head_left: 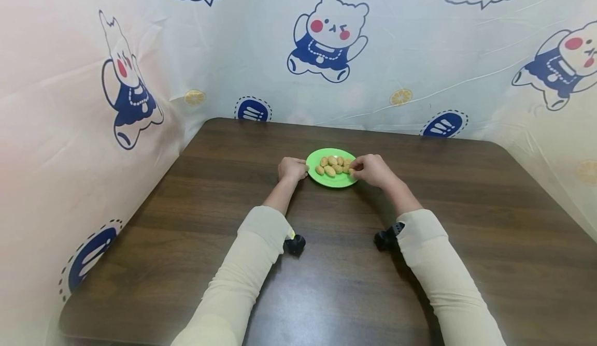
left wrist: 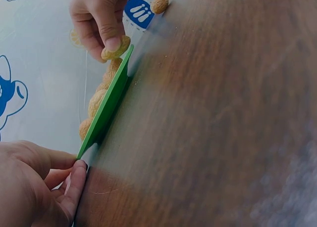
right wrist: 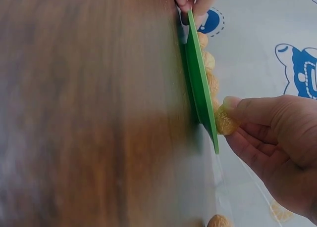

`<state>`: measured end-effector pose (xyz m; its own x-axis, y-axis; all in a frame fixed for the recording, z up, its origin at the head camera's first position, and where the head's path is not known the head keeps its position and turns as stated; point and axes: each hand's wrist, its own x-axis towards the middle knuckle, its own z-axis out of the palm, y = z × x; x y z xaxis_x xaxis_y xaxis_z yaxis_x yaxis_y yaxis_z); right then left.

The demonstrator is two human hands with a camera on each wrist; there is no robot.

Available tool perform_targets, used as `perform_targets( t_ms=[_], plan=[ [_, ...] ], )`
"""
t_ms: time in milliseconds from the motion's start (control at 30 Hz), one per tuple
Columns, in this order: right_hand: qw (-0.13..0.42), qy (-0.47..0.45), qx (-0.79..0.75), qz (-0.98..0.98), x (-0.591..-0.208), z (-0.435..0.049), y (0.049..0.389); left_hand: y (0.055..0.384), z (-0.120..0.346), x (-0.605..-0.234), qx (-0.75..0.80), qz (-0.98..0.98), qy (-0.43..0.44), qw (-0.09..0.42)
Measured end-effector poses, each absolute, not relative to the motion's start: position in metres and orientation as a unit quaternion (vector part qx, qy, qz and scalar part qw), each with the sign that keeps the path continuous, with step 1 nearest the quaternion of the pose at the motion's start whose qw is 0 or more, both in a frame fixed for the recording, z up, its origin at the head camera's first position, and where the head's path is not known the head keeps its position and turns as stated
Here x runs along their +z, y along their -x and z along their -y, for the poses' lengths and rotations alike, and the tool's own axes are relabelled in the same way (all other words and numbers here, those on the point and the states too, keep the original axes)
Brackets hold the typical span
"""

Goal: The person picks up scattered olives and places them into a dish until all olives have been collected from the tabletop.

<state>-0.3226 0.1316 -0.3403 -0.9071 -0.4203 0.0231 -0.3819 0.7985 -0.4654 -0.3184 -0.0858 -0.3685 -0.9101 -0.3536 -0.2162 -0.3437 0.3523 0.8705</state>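
Observation:
A green plate (head_left: 319, 179) bears several tan, wrinkled walnuts (head_left: 330, 171) grouped over its middle. At the plate's left rim is my left hand (head_left: 293, 169); in the left wrist view its thumb and fingers pinch that rim. My right hand (head_left: 373, 171) is at the right rim. Between its thumb and fingertips it pinches one walnut (right wrist: 227, 124), held at the plate's edge close to the others. A separate walnut (left wrist: 160, 4) lies on the table beyond the right hand; in the head view I cannot make it out.
The brown wooden table (head_left: 224, 180) stretches wide around the plate. Behind it and at the sides hangs a pale printed curtain (head_left: 261, 35) with bear drawings. A small black device (head_left: 295, 244) sits at the left wrist, and another black device (head_left: 388, 237) at the right.

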Motion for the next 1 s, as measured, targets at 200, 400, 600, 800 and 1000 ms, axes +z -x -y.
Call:
perform_targets(
  t_ms=[200, 400, 600, 800, 1000],
  plan=[
    [0.037, 0.215, -0.233, -0.948, -0.341, -0.127, 0.324, 0.319, 0.086, -0.369, -0.526, 0.824, -0.209, 0.005],
    [0.041, 0.216, -0.230, -0.948, -0.342, -0.122, 0.326, 0.318, 0.086, -0.368, -0.522, 0.827, -0.207, 0.004],
    [0.037, 0.223, -0.220, -0.949, -0.342, -0.117, 0.327, 0.318, 0.086, -0.368, -0.518, 0.830, -0.208, 0.002],
    [0.037, 0.228, -0.216, -0.949, -0.343, -0.114, 0.329, 0.318, 0.087, -0.369, -0.510, 0.835, -0.206, 0.003],
    [0.038, 0.228, -0.217, -0.948, -0.346, -0.113, 0.331, 0.319, 0.087, -0.369, -0.513, 0.833, -0.207, 0.003]
  ],
)
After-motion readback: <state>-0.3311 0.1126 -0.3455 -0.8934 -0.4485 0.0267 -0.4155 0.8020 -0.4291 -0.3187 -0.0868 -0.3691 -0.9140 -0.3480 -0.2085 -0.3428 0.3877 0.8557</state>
